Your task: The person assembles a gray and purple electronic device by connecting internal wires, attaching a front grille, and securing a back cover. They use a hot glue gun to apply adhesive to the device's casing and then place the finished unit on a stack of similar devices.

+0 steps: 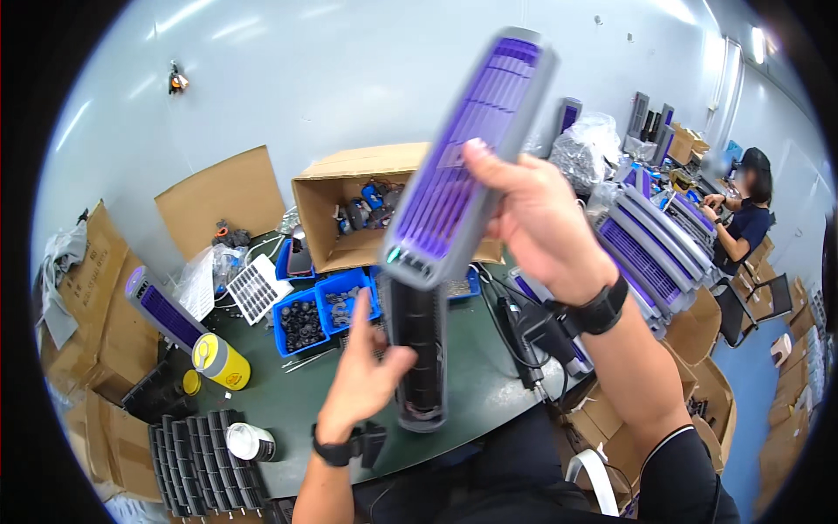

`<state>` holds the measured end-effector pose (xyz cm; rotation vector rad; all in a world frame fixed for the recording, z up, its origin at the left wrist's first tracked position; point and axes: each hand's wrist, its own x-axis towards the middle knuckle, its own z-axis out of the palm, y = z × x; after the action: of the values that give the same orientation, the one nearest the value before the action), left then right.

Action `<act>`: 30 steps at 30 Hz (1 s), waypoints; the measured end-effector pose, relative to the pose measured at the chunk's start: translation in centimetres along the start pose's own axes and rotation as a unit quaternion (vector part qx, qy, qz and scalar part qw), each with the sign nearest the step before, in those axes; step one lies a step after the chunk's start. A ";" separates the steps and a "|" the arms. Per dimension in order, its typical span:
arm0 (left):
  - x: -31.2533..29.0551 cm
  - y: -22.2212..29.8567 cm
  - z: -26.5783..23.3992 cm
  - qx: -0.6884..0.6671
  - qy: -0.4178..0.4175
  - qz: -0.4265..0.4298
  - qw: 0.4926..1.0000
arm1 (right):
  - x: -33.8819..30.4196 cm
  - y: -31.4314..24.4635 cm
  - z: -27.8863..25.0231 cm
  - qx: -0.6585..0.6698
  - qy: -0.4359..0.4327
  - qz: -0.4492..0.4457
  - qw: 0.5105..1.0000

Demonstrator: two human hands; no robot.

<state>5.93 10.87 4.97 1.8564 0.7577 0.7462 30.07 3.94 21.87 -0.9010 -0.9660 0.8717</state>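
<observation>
My right hand (pixel 546 214) grips a long grey tower fan housing with a purple grille (pixel 463 148), its thumb across the grille. The housing is raised and tilted above the table, with a small green light near its lower end. Below it is a second long grey housing with a black roller (pixel 421 349); whether the two are joined, I cannot tell. My left hand (pixel 362 375) is beside the roller, its index finger stretched up and thumb apart. The thumb tip overlaps the roller housing in view; contact is unclear.
Blue bins (pixel 301 325) of small parts and a cardboard box (pixel 349 249) stand behind. A yellow canister (pixel 223 362), white jar (pixel 250 443) and black rollers (pixel 205 463) are left. An electric screwdriver (pixel 519 341) and stacked purple-grey housings (pixel 650 249) are right; a person (pixel 746 218) works beyond.
</observation>
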 end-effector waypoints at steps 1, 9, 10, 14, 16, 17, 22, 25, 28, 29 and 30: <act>-1.5 -2.0 -2.5 -0.038 0.022 0.067 0.997 | 0.0 0.2 1.4 0.013 -0.048 0.020 0.999; -9.4 -3.2 -7.8 -0.052 0.095 0.013 0.994 | 0.1 -0.2 0.8 0.088 -0.126 0.146 0.977; -9.5 -3.1 -7.6 -0.047 0.087 0.010 0.995 | 0.2 -0.2 1.4 0.082 -0.137 0.146 0.976; -7.8 -2.2 -5.9 -0.022 0.089 0.047 0.995 | -1.8 -0.7 3.0 0.073 -0.172 0.146 0.972; -7.1 -1.4 -5.2 -0.023 0.094 0.081 0.992 | -3.0 -1.4 2.4 0.069 -0.138 0.167 0.974; -7.1 -1.5 -5.3 -0.070 0.089 0.030 0.993 | -3.2 -1.6 1.4 0.064 -0.155 0.163 0.972; -7.1 0.7 -6.0 -0.024 0.121 0.088 0.988 | -0.9 -1.1 0.7 0.051 -0.136 0.156 0.977; -6.3 4.3 -6.9 -0.025 0.156 0.140 0.978 | -0.4 -0.1 2.8 0.061 -0.134 0.127 0.981; -4.3 9.5 -6.8 0.136 0.196 0.206 0.949 | -0.7 2.1 4.8 0.101 -0.109 0.110 0.983; -4.0 11.4 -6.6 0.198 0.201 0.203 0.938 | -1.1 2.5 6.0 0.135 -0.099 0.122 0.978; -4.0 12.6 -6.7 0.268 0.195 0.209 0.920 | -1.6 2.9 7.2 0.147 -0.114 0.128 0.974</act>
<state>0.61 7.12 18.27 2.4469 0.8860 1.3103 22.31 5.24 20.92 -0.6869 -0.8970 1.3237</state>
